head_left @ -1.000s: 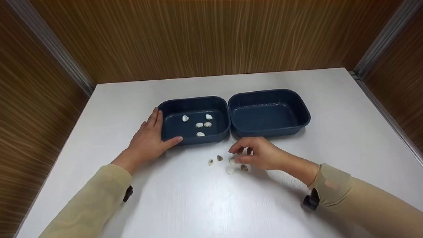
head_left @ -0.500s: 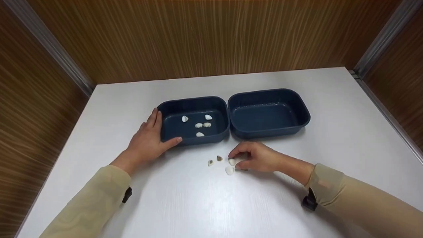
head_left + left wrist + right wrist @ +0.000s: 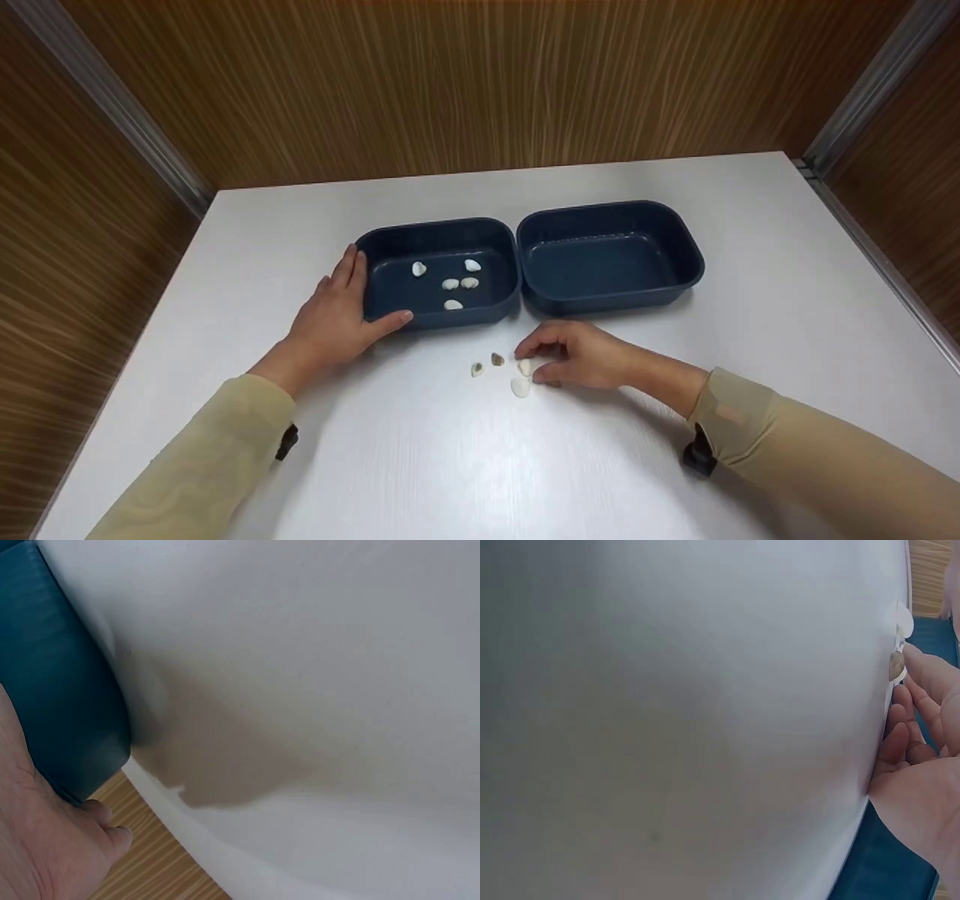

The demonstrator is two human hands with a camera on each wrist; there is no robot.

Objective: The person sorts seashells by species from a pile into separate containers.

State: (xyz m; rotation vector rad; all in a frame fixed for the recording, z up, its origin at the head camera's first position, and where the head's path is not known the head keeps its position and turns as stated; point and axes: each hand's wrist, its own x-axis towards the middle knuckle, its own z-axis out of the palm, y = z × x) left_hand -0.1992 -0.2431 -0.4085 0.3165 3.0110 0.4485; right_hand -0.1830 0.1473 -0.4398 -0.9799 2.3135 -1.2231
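Note:
My left hand point(image 3: 330, 319) rests against the left dark blue tray point(image 3: 442, 319), fingers straight along its left side and thumb over the front rim. Several white seashells point(image 3: 469, 283) lie inside that tray. On the white table, my right hand point(image 3: 589, 356) pinches a white seashell point(image 3: 525, 367) between thumb and index finger. Just in front of it lies a flatter white shell point(image 3: 520, 386). A brown shell point(image 3: 896, 666) shows close to the right fingertips in the right wrist view; the thumb mostly hides it from the head view. Two small brownish shells point(image 3: 497, 359) lie further left.
A second dark blue tray point(image 3: 611, 304), with no shells in it, stands right beside the first. Wood-grain panels point(image 3: 480, 90) enclose the white table point(image 3: 420, 457) at the back and both sides.
My right hand has come down and slightly left, its thumb and index finger closing on the white seashell and covering most of the brown shell. The left hand stays at the tray.

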